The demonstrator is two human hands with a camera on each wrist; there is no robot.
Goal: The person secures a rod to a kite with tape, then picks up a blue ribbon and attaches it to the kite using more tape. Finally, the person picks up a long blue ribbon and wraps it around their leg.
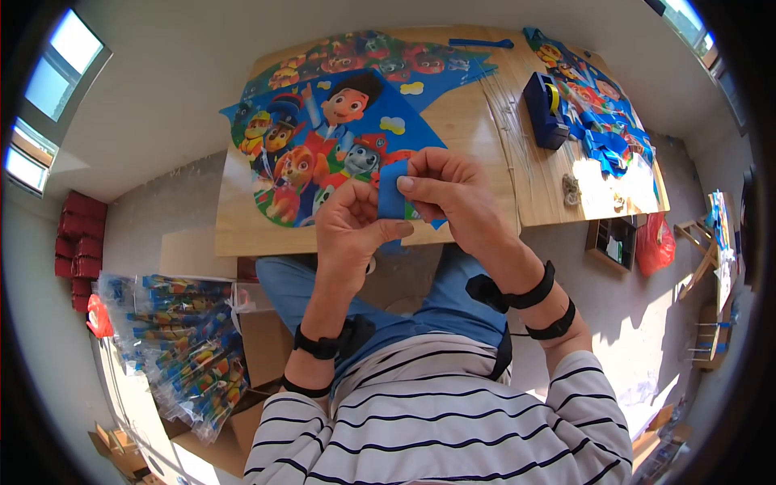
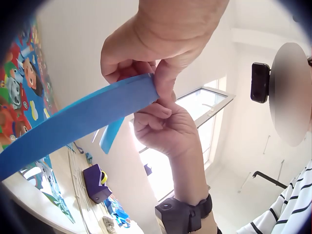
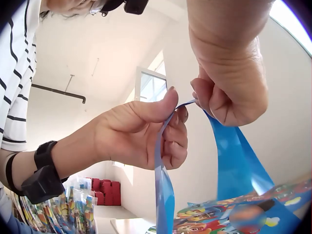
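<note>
A flat blue plastic strip (image 1: 391, 192) is stretched between the two hands, above the near edge of the table. My left hand (image 1: 350, 226) pinches it between thumb and fingers. Right beside it, my right hand (image 1: 459, 194) pinches the same strip near its upper part. In the right wrist view the strip (image 3: 165, 195) bends over between the fingertips, and a wide length hangs below the right hand. Behind the hands lies a large blue sheet (image 1: 408, 121) printed with cartoon dogs and a boy, partly hidden by them.
At the right of the table (image 1: 529, 198) stand a dark blue tape dispenser (image 1: 543, 117), thin rods (image 1: 503, 121) and another printed sheet (image 1: 558, 61). Bagged printed pieces (image 1: 178, 347) fill the floor at left, near a red stack (image 1: 81, 234). A red bag (image 1: 655, 242) lies at right.
</note>
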